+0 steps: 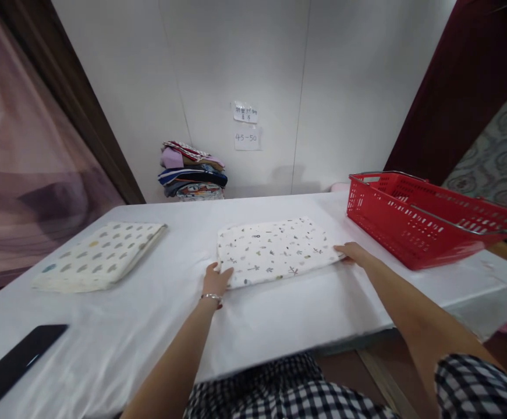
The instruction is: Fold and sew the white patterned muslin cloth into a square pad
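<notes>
A white cloth [275, 250] with small printed plants lies folded into a flat rectangle on the white-covered table. Its near left corner is pinched by my left hand [216, 280], which wears a bracelet at the wrist. At the near right corner, my right hand [350, 252] grips the edge, thumb on top and fingers partly hidden beneath. The cloth's near edge is lifted slightly between my hands. Over to the left lies another folded cloth [100, 256], cream with grey cloud shapes, apart from both hands.
A red plastic basket [410, 233] with metal handles stands at the table's right. A black flat device [17, 366] lies at the near left. Behind the table's back edge rises a stack of folded fabrics [192, 174]. Paper signs [247, 138] hang on the wall.
</notes>
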A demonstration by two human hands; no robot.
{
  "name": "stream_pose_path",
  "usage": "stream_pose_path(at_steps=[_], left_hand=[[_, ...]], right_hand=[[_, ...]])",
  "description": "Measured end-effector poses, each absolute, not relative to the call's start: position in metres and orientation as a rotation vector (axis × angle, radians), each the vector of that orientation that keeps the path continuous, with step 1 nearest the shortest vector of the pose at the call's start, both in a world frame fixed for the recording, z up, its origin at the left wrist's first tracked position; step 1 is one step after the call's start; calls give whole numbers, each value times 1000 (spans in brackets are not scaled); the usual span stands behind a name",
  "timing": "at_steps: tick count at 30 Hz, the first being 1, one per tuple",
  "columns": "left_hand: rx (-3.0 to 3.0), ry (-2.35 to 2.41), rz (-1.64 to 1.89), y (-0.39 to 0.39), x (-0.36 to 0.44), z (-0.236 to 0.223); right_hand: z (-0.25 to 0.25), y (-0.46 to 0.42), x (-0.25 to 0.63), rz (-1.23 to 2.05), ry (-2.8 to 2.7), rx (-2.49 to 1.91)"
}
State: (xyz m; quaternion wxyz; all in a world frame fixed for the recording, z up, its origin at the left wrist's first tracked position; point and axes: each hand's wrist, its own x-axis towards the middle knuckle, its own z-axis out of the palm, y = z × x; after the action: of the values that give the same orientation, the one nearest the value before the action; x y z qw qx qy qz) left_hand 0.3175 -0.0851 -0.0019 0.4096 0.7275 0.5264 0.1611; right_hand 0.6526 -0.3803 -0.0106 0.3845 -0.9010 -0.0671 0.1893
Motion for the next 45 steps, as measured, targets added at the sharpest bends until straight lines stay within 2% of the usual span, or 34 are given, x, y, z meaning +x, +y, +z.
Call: stream_pose_path(at_steps=[5, 9, 13, 18, 20, 23, 25, 27, 31, 35, 39, 45], left_hand=[[1804, 1231, 435, -66, 282, 16], [1869, 1311, 269, -58, 255, 1], [2018, 1358, 212, -59, 248, -17], [2291, 1414, 131, -65, 243, -9], [2435, 1441, 180, -72, 244, -3], [2737, 1267, 410, -87, 260, 1], [2898, 1026, 481, -94, 277, -3], [2961, 892, 369, -96, 292, -12], [2869, 979, 3, -82, 300, -33], [2835, 988, -26, -71, 295, -39], [2776, 1056, -57, -73, 311, -27], [2911, 825, -25, -61, 381, -14]], right_hand=[[-19, -400, 609, 482, -271, -2272], [-41, -417, 569, 287, -568, -2457], [-51, -426, 550, 194, -605, -2572], [-46, -425, 549, 137, -704, -2730], [-39, -414, 545, -41, -850, -2754], [-25, -381, 526, -242, -1154, -2564], [-18, -353, 509, -167, -1324, -2443], [-18, -330, 496, -1, -1457, -2444], [-34, -313, 490, 267, -1477, -2610], [-46, -320, 497, 305, -1446, -2619], [-35, -314, 498, 452, -1397, -2571], [-17, -265, 521, 223, -1463, -2552]])
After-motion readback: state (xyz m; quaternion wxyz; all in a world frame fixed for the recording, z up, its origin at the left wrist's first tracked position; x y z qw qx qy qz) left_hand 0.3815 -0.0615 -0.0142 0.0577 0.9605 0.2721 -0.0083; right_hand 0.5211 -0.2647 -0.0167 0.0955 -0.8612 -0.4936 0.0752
